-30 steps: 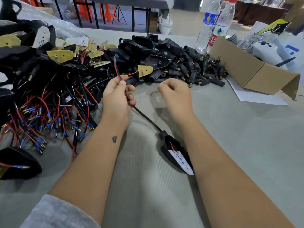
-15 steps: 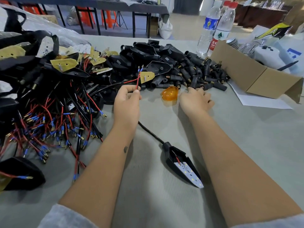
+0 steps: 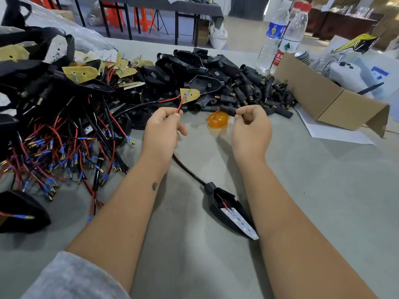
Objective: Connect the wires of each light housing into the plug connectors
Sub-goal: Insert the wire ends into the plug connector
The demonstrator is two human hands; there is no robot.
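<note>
Between your two hands, near the middle of the worktop (image 3: pixel 323 190), things have changed since half a second ago: your right hand (image 3: pixel 250 128), which lay flat at the edge of the connector pile, has lifted off and now pinches a black plug connector (image 3: pixel 226 110) between thumb and fingertips. The connector lies roughly level, its long axis running left to right, free end pointing toward your left hand (image 3: pixel 160 130). That hand still pinches the red wire (image 3: pixel 180 104), whose blue-tipped end rises up and away from you toward the far edge. From under your left palm the black cable (image 3: pixel 187 170) runs back toward you to the light housing (image 3: pixel 228 209), which rests on the worktop between your forearms, its long axis diagonal, pointed tip aimed at the near right corner. An orange lens (image 3: pixel 217 121) sits just beyond your hands.
</note>
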